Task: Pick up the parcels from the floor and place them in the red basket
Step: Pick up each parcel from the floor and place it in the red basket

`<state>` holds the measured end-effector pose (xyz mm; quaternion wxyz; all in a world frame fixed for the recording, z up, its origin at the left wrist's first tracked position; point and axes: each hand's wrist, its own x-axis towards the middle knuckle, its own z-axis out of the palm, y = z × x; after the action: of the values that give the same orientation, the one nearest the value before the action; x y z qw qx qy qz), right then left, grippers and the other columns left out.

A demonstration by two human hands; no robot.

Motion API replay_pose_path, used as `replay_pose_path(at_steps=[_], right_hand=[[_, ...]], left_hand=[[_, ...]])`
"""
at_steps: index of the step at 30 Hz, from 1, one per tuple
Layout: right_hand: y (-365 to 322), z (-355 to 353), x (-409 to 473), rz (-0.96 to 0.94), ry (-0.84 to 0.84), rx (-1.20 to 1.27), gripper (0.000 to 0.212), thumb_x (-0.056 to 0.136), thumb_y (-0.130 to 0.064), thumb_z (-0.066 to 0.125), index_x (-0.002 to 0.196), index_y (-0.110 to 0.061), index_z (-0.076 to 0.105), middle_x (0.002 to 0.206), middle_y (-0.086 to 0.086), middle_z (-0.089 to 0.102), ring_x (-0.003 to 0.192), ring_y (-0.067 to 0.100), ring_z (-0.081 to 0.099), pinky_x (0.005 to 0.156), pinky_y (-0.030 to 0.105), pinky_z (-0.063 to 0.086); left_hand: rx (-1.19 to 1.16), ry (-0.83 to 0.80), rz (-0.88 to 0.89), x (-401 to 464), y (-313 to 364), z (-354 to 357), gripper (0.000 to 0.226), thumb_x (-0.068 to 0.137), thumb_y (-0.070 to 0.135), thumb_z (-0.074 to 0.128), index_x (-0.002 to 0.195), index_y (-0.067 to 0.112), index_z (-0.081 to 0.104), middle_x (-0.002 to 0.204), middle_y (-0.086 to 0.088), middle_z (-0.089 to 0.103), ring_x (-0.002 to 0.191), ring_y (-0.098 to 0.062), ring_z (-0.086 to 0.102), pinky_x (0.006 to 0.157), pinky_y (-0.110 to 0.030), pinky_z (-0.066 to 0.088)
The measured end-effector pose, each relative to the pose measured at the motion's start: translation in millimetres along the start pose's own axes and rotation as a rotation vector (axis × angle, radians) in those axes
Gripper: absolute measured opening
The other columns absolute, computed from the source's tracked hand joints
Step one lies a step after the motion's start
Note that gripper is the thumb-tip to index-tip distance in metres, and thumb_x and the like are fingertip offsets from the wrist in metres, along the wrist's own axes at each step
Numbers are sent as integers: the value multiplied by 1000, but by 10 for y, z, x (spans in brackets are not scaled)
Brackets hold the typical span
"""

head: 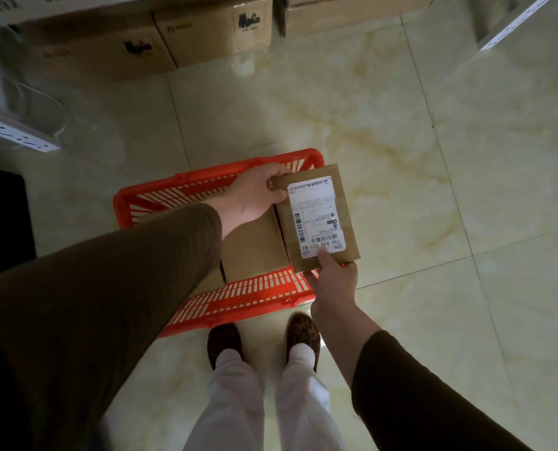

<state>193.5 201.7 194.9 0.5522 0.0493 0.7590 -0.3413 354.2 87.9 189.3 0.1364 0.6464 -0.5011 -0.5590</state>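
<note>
**Parcel held over basket, not yet released**

You hold a flat brown parcel (316,219) at mid-frame, above the right end of the red basket (206,183). Your left hand (255,198) is clamped on its far corner, thumb on top. Your right hand (334,281) pinches the near edge, thumb pressed on the white label (315,216). Both grips sit at the parcel's margins, none beneath its middle.

Risks, as judged from this position:
- The parcel overhangs the basket's right rim. Release it here and it may catch the rim, tip and slide out onto the floor (434,157).
- The glossy tiles would let a dropped parcel skid some way.
- A brown box (251,245) already fills the basket's middle. The parcel may land tilted on its edge instead of lying flat.
- Your shoes (264,343) stand just beside the near rim; a forward step could nudge the basket.

Materials and shapes:
- Parcel: thin, rectangular, kraft paper or card, taped seams, smooth printed label with barcodes. Probably light and slightly flexible.
- Basket: rigid red plastic, slotted walls, rounded corners.
- Floor: polished, marble-patterned tile, reflective.
- Cartons (160,40) at the upper left of the frame: plain corrugated card, stacked against the floor's far edge.
</note>
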Motion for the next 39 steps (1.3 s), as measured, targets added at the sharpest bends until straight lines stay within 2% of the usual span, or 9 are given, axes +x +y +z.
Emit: replay_pose_path(at_steps=[2, 4, 9, 14, 17, 19, 22, 29, 39], right_hand=[[47, 32, 20, -2, 16, 15, 34, 96, -13, 68, 127, -9, 56, 102, 9, 74, 55, 10, 75, 56, 32, 62], [93, 61, 25, -8, 26, 32, 33, 96, -15, 67, 127, -10, 56, 102, 8, 74, 56, 7, 75, 50, 26, 59], [182, 68, 5, 10, 5, 28, 30, 99, -17, 63, 129, -14, 57, 115, 9, 73, 92, 21, 75, 66, 35, 64], [182, 81, 47, 51, 35, -17, 31, 101, -23, 60, 130, -13, 56, 117, 9, 72, 104, 28, 71, 60, 33, 62], [145, 93, 152, 92, 37, -72, 31, 102, -25, 59, 130, -12, 58, 120, 9, 71, 113, 31, 68, 77, 42, 64], [113, 109, 240, 124, 34, -82, 30, 102, -26, 59, 128, -11, 60, 119, 11, 70, 112, 31, 67, 82, 45, 63], [79, 127, 378, 160, 26, -89, 27, 102, -26, 59, 123, -9, 63, 117, 12, 71, 107, 30, 69, 78, 43, 63], [123, 164, 659, 213, 0, -143, 32, 103, -24, 57, 127, -4, 59, 121, 14, 68, 112, 33, 67, 87, 46, 62], [210, 179, 692, 195, -8, -168, 35, 103, -26, 56, 132, -6, 58, 125, 12, 67, 115, 32, 66, 82, 40, 62]], left_hand=[[23, -1, 1, 50, -51, -14, 38, 94, 13, 67, 128, 31, 64, 125, 13, 65, 113, -9, 57, 75, -11, 34], [13, 1, 6, 93, -103, -40, 35, 94, 12, 68, 125, 28, 65, 123, 10, 65, 115, -11, 58, 81, -15, 38], [5, 8, -29, 90, -258, -45, 25, 93, 17, 70, 111, 34, 66, 111, 17, 64, 105, -5, 57, 76, -12, 35], [14, 21, -50, 95, -356, 37, 24, 95, 22, 68, 115, 35, 65, 117, 14, 66, 109, -10, 60, 73, -14, 36], [98, 28, -49, 136, -385, 91, 31, 95, 26, 67, 123, 38, 63, 128, 10, 64, 116, -14, 59, 80, -16, 40], [213, 36, -68, 194, -415, 107, 38, 95, 32, 66, 132, 40, 58, 139, 3, 58, 122, -20, 57, 97, -29, 47], [333, 40, -86, 298, -429, 107, 40, 95, 41, 64, 134, 37, 58, 144, -5, 50, 132, -28, 48, 111, -44, 39], [520, 20, -13, 488, -518, 180, 42, 95, 34, 66, 136, 24, 63, 142, 0, 58, 135, -28, 46, 114, -47, 35], [551, 49, -30, 512, -686, 224, 49, 95, 35, 65, 142, 27, 56, 147, -3, 53, 137, -31, 45, 115, -49, 36]])
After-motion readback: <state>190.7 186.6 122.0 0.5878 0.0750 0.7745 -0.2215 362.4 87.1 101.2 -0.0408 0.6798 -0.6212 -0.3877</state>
